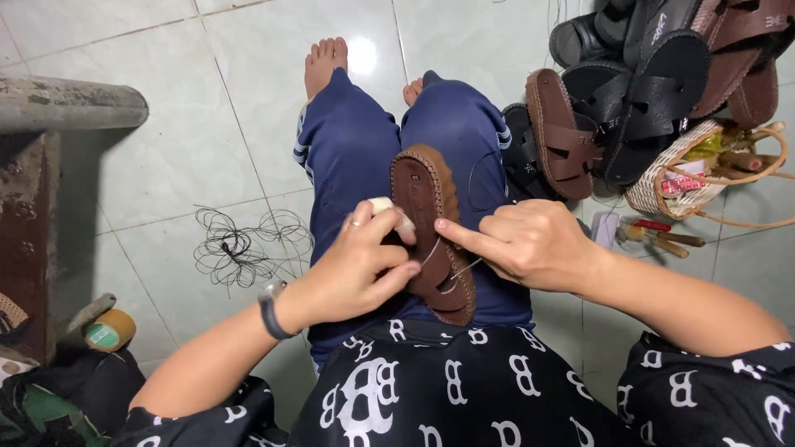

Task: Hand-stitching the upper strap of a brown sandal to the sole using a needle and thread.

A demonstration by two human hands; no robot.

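A brown sandal (429, 199) lies sole-up along my lap, on blue trousers. My left hand (358, 266) grips its near left edge, with a bandaged finger and a ring showing. My right hand (520, 242) pinches a thin needle (464, 268) at the sandal's right edge, index finger pressed on the sole. A dark thread runs from the needle across the sole.
A pile of black and brown sandals (646, 74) lies at the upper right, beside a woven basket (662, 178) and hand tools (654, 236). A tangle of dark thread (240, 244) rests on the tiled floor at left. A tape roll (108, 331) sits near a rusty stand (33, 207).
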